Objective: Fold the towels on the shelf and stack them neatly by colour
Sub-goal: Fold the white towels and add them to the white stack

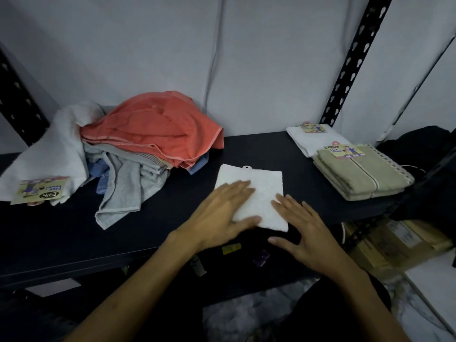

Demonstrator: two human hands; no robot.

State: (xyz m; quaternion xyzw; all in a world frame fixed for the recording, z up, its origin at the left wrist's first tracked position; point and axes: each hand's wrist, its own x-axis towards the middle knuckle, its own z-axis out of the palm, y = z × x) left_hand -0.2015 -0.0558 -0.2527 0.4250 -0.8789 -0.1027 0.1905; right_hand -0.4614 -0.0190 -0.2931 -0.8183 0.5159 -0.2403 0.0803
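A small white towel (261, 191), folded into a square, lies flat on the dark shelf (61, 233) near its front edge. My left hand (222, 213) rests flat on the towel's left half, fingers spread. My right hand (303, 230) lies flat at the towel's lower right corner, fingers apart, holding nothing. At the back left sits a loose heap: an orange towel (158, 129) on top, grey towels (128, 183), a bit of blue towel (101, 174) and a white towel (56, 154) with a paper label. At the right lie a folded white towel (306, 139) and a folded beige stack (362, 176).
Black perforated shelf posts stand at the back left (17, 97) and back right (355, 60) against a grey wall. Dark fabric (424, 169) crowds the right end. Cardboard boxes (394, 245) sit below at the right. Small items lie on the lower shelf under my hands.
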